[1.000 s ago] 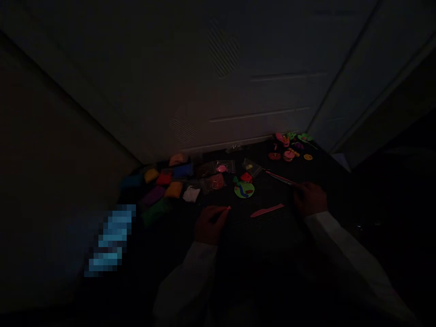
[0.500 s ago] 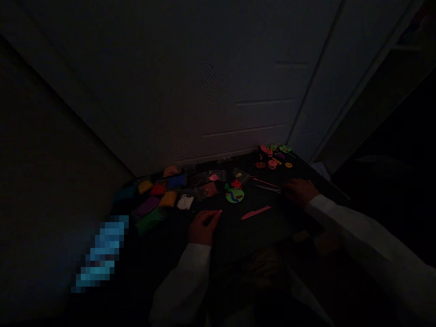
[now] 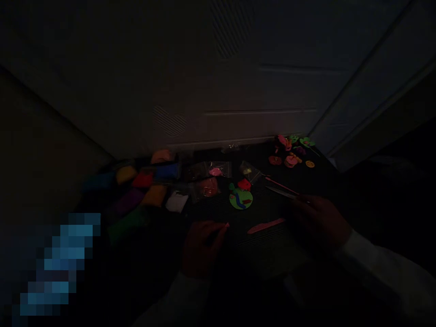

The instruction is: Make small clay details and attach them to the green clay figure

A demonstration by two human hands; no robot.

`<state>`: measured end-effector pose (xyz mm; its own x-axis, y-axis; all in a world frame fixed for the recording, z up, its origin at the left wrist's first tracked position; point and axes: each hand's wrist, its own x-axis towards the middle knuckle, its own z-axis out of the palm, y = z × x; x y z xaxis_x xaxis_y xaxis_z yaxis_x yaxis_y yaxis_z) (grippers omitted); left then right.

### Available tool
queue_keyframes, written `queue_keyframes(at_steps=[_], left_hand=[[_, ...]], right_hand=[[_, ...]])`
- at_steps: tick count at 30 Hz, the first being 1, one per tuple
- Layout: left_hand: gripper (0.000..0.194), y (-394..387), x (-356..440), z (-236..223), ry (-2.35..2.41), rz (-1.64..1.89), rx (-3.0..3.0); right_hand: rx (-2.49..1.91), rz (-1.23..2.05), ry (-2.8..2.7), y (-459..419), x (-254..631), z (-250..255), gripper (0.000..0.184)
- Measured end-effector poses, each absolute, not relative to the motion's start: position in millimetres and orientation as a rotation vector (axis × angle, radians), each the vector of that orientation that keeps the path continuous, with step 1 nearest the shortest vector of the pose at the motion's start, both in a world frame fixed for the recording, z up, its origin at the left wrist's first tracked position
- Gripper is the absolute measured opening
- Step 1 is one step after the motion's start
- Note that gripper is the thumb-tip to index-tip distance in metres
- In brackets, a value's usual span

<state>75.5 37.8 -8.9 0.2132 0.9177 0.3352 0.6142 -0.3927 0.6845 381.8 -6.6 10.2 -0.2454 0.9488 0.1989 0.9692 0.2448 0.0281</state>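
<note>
The room is very dark. My left hand [image 3: 200, 245] is closed, pinching a small pink piece of clay [image 3: 227, 225] between thumb and fingertips. At the right, my right hand [image 3: 320, 218] is closed round the handle end of a pair of scissors [image 3: 281, 192], whose blades point left. The hand hides the handles. A thin pink stick tool [image 3: 282, 185] lies just beyond the blades. Between my hands lies a pink plastic knife [image 3: 265, 225]. Beyond it is a round green clay disc [image 3: 241, 204] bearing a blue strip, a brown piece and a red-topped clay figure [image 3: 244, 184].
Several bags of coloured clay, such as a white one [image 3: 177, 202] and a green one [image 3: 127, 223], lie at the left. Small clay figures [image 3: 291, 160] stand at the back right. A wall panel [image 3: 238, 122] rises behind the dark table. A blurred bright patch [image 3: 64, 259] is lower left.
The view has swung and come back. My right hand has shifted at the scissors, and the blades now lie nearer me than the stick tool. My left hand keeps its pinch.
</note>
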Motion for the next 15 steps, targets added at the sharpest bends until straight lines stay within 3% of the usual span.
queue_keyframes(at_steps=[3, 6, 11, 15], left_hand=[[0.012, 38, 76, -6, 1.425, 0.965, 2.082], [0.012, 38, 75, -2, 1.425, 0.926, 2.063], [0.009, 37, 79, 4, 1.472, 0.945, 1.939], [0.010, 38, 81, 12, 1.440, 0.896, 1.750]], right_hand=[[-1.691, -0.108, -2.502, -6, 373, 14, 0.034], [-1.901, -0.191, -2.351, -4, 391, 7, 0.033], [-2.012, 0.018, -2.240, -13, 448, -12, 0.048], [-1.833, 0.263, -2.281, -22, 451, -18, 0.039]])
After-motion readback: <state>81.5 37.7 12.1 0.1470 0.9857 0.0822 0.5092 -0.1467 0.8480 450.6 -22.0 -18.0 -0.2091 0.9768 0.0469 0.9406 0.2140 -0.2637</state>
